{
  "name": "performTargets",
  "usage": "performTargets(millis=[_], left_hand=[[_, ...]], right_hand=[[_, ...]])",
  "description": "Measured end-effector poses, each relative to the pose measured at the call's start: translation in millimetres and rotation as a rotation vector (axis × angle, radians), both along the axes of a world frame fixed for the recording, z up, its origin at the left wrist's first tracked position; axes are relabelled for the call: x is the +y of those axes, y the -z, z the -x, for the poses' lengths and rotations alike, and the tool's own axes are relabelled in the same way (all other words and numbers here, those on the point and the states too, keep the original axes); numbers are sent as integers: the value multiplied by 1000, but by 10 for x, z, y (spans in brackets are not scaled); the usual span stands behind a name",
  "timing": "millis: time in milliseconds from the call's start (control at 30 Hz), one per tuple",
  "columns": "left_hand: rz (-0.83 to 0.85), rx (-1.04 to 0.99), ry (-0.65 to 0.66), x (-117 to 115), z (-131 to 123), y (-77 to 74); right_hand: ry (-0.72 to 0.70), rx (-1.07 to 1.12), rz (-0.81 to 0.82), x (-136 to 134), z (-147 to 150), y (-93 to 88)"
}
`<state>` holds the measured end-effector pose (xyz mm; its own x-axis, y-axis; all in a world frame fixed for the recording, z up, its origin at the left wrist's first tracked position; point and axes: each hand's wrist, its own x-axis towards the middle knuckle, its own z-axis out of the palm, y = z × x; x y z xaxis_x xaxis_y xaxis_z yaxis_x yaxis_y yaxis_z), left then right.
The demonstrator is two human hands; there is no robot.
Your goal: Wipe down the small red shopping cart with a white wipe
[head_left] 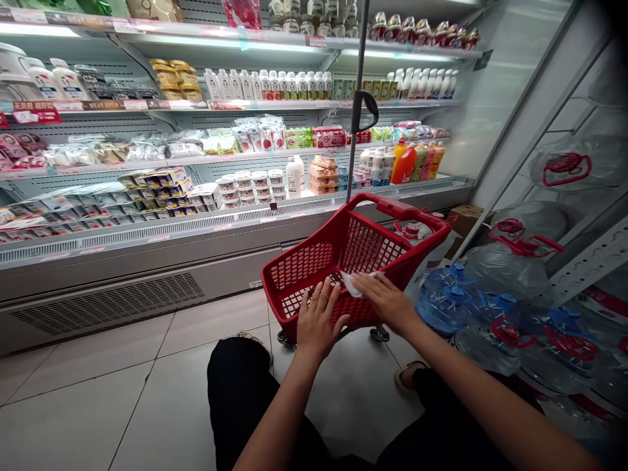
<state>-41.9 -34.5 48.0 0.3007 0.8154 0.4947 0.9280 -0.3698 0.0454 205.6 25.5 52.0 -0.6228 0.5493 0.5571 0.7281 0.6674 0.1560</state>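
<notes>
A small red plastic shopping cart (303, 267) with mesh sides stands before me on small wheels. My left hand (318, 320) lies on the cart's near side by the rim, fingers stretched out and holding nothing. Farther right along that rim, my right hand (385, 297) presses a crumpled white tissue (350, 284) against the red plastic. Part of the tissue is hidden under the fingers. The basket's mesh floor shows just behind my hands, and the cart's handle (392, 208) rises at the back right.
An open refrigerated display case (235, 245) with several shelves of packaged goods runs behind the cart. A thin pole with a black grip (364, 111) stands upright by the cart. Large water bottles (454, 297) crowd the right side. Pale floor tiles (161, 399) lie at left.
</notes>
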Motion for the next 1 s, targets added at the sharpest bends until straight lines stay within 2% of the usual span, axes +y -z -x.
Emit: performTargets(millis=[133, 200, 300, 400, 467, 567, 667, 833, 900, 1000], left_hand=[[-8, -7, 9, 3, -14, -2], [-13, -16, 6, 3, -53, 5], [-12, -26, -10, -4, -125, 19], [-3, -13, -7, -16, -167, 23], [0, 4, 1, -23, -169, 20], [-15, 31, 1, -28, -154, 16], [-45, 51, -12, -26, -143, 23], [-50, 55, -5, -41, -136, 14], [-48, 49, -5, -51, -149, 4], [-47, 30, -11, -53, -190, -6]], right_hand=[[212, 45, -78, 295, -759, -247], [269, 66, -89, 345, -864, -274], [227, 95, -69, 243, -526, -134], [80, 82, -2, 59, 2, 48], [-1, 61, 29, -12, 189, 81], [-123, -2, 54, 25, 117, -8], [-146, -29, 42, 180, -190, -147], [165, 97, -37, 404, -666, -253], [225, 123, -73, 393, -682, -221], [150, 90, -46, 234, -416, -93]])
